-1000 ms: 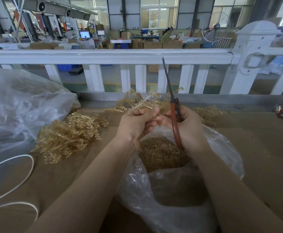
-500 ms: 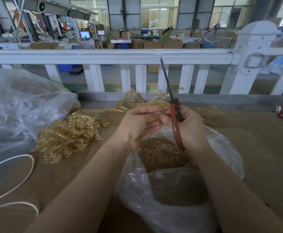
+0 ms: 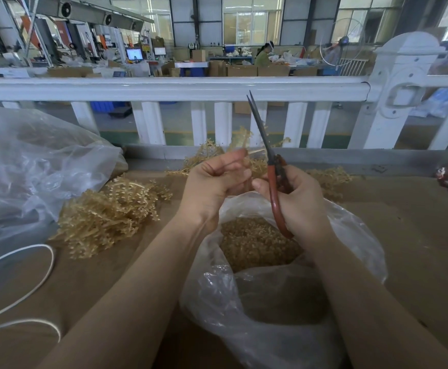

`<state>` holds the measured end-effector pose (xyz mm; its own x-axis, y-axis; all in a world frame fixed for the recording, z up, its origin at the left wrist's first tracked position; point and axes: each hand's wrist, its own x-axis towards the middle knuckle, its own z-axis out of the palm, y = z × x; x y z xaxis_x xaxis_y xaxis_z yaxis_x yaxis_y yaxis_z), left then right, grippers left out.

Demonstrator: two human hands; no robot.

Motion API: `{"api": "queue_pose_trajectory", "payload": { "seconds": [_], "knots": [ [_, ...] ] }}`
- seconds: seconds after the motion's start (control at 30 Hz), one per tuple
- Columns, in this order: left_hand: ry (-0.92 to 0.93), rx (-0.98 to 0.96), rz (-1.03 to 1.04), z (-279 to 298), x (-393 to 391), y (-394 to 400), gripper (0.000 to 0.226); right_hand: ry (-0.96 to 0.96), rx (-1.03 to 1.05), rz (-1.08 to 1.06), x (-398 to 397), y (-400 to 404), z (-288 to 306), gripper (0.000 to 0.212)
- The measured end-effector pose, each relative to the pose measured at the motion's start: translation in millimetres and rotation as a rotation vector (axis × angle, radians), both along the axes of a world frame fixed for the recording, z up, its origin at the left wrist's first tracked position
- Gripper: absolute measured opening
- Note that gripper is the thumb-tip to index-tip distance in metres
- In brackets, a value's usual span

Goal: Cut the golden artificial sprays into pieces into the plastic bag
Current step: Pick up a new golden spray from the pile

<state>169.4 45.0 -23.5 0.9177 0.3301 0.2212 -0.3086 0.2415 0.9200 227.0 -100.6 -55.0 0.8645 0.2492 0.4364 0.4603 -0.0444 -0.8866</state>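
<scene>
left hand (image 3: 214, 187) pinches a thin spiky golden spray (image 3: 244, 139) above the crinkly clear plastic bag (image 3: 350, 235) of cut bits, right hand (image 3: 297, 201) clenched round red-handled scissors (image 3: 273, 187), slim blades nearly closed. feathery spray pile (image 3: 108, 214) on the brown worktop (image 3: 417, 235).

Factory hall seen over a brown worktop (image 3: 417, 235) bounded by a white railing (image 3: 164, 89) with a moulded post (image 3: 401, 83). Beyond: green-painted floor (image 3: 180, 137), stacked cardboard boxes (image 3: 244, 70), a lit monitor (image 3: 134, 53), a standing fan (image 3: 342, 41), and tall daylight windows (image 3: 252, 20).
</scene>
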Motion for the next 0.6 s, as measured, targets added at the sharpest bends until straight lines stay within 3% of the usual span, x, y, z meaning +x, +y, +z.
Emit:
{"api": "queue_pose_trajectory", "payload": {
  "seconds": [0.17,0.33,0.6],
  "knots": [
    [-0.085,0.025,0.044,0.4,-0.3,2.5,0.038,-0.003,-0.051,0.017,-0.5,-1.6,2.2,0.021],
    [-0.186,0.004,0.068,3.2,-0.5,2.4,0.040,-0.021,-0.183,-0.022,-3.6,-2.1,1.0,0.044],
    [-0.210,0.005,0.155,3.2,0.1,4.4,0.041,-0.123,-0.408,-0.129,-4.4,-2.9,-3.3,0.055]
  ]
}}
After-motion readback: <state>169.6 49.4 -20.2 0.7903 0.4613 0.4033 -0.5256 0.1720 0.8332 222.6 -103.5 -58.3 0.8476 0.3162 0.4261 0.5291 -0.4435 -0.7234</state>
